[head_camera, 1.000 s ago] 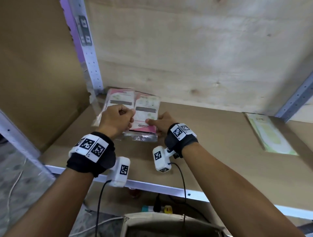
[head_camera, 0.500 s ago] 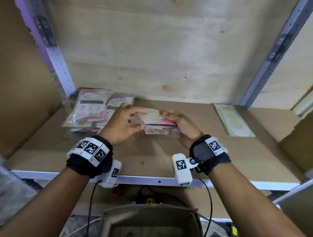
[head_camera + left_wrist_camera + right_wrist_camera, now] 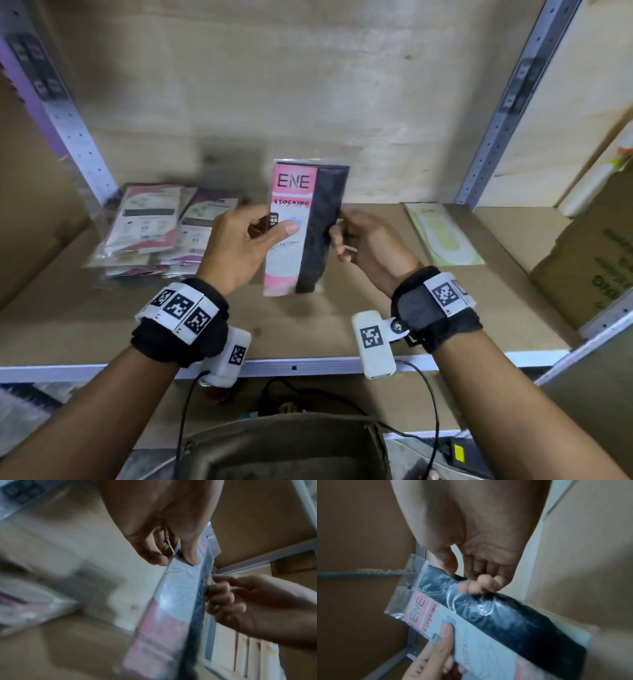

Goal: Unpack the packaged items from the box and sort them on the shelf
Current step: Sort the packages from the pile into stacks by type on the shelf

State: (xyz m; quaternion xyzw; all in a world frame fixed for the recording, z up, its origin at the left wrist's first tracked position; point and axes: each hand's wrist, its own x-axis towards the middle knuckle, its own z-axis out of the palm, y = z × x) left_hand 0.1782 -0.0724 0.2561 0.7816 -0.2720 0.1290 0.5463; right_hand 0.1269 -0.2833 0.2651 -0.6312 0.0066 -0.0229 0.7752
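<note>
Stocking packet [image 3: 303, 228] held upright above the shelf [image 3: 359, 308], long axis near vertical, printed "ENE" end uppermost, face toward the camera. Left hand [image 3: 239, 250] grasps its left edge, thumb across the front; right hand [image 3: 370, 246] pinches its right edge. Packet stack [image 3: 154, 229] lies at shelf left.

The blurred stack of pink-and-white plastic packets [image 3: 150, 229] shows no readable print; the open grey-brown cardboard box [image 3: 284, 445] is cut off by the head view's bottom edge.
</note>
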